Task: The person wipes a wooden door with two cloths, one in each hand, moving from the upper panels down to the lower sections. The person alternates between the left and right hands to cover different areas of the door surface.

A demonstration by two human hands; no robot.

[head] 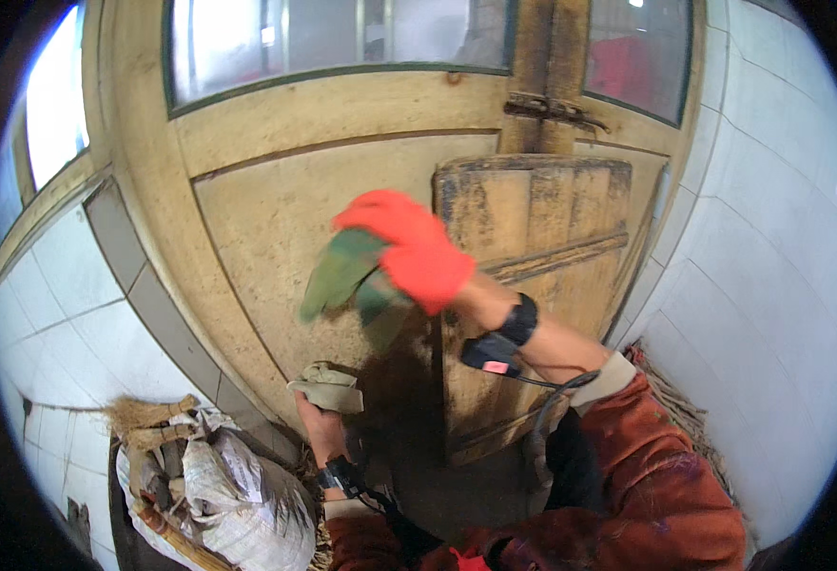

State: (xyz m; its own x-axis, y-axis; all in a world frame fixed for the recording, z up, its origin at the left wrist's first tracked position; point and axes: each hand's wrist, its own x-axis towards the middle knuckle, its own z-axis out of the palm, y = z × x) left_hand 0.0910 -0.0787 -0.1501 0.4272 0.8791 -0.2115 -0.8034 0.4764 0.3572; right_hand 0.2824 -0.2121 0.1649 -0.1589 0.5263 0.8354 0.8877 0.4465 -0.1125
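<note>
My right hand [411,246], in a bright red-orange glove, grips a limp green cloth [343,268] in front of the pale wooden door [304,185]. Motion blurs both the glove and the cloth. Lower and to the left, my left hand [310,410] holds a folded grey-beige cloth [329,389]; most of its fingers are hidden behind the fabric. Just right of the red glove, a worn wooden plank panel [554,214] with cross battens leans upright against the door. Each wrist carries a black strap with a small device and cable.
White woven sacks [247,492] with straw brushes [151,421] and wood pieces stand at lower left. A metal bolt [547,110] crosses the door's middle stile under glass panes. Thin sticks [675,407] lie along the white tiled wall [754,300] on the right.
</note>
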